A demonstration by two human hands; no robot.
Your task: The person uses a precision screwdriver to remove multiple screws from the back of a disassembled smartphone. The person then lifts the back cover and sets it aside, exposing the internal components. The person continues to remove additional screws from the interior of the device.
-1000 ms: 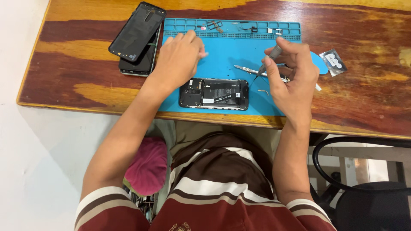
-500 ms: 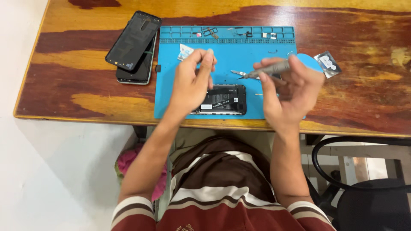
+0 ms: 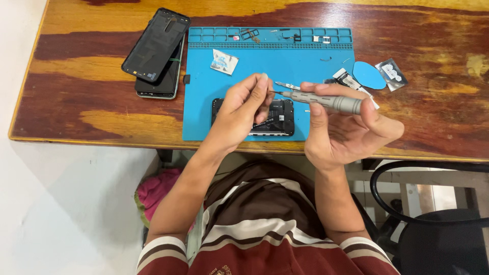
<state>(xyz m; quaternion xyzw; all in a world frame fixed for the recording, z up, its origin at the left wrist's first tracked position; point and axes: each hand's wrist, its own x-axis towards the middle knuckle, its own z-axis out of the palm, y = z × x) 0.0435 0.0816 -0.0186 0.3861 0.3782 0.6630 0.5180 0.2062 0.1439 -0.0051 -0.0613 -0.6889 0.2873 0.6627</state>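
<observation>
Risk: your left hand (image 3: pixel 243 109) pinches at the bit tip of the grey screwdriver (image 3: pixel 326 101) gripped in your right hand (image 3: pixel 344 130), above the open phone (image 3: pixel 277 118) on the blue mat (image 3: pixel 204 117). Anything slipping from that pinch (can't tell if a screw's there) drops into the phone or rolls off the near table edge (image 3: pixel 102 140).

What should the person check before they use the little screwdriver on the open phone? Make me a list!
1. Screwdriver gripped firmly in right hand: ok.
2. Left hand fingertips meet the screwdriver tip: ok.
3. A screw or bit sits on the tip: cannot tell, too small.
4. Open phone lies flat on the blue mat: ok.
5. Open phone is in plain sight: not ok, the left hand covers part of it.
6. Back cover lies out of the way, off the mat: ok.
</observation>
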